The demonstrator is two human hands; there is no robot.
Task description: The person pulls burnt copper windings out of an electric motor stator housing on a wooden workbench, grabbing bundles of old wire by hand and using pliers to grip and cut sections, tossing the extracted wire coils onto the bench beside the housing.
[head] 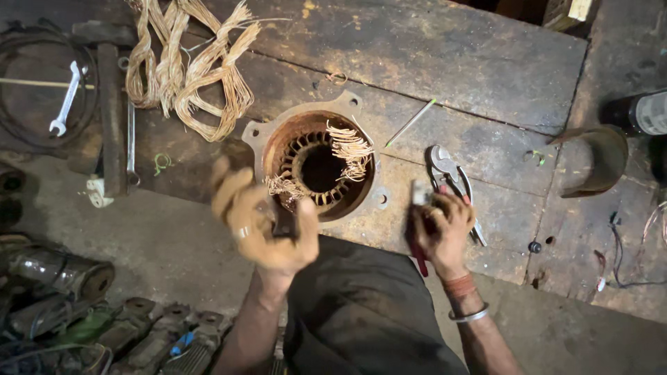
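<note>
A rusty round motor stator housing (361,114) lies on a worn wooden board, with cut copper wire ends (349,147) sticking out of its slots. My left hand (260,226) is blurred at the housing's near left rim, fingers curled around a dark tool handle (283,223). My right hand (441,229) rests to the right of the housing and grips a red-handled tool (420,260) with a pale metal tip (420,192).
Bundles of pulled copper winding (187,66) lie at the back left. Pliers (448,173) and a thin green-tipped rod (411,123) lie right of the housing. A spanner (66,101), metal bars (111,118), a bottle (643,114) and scrap parts (62,278) surround the board.
</note>
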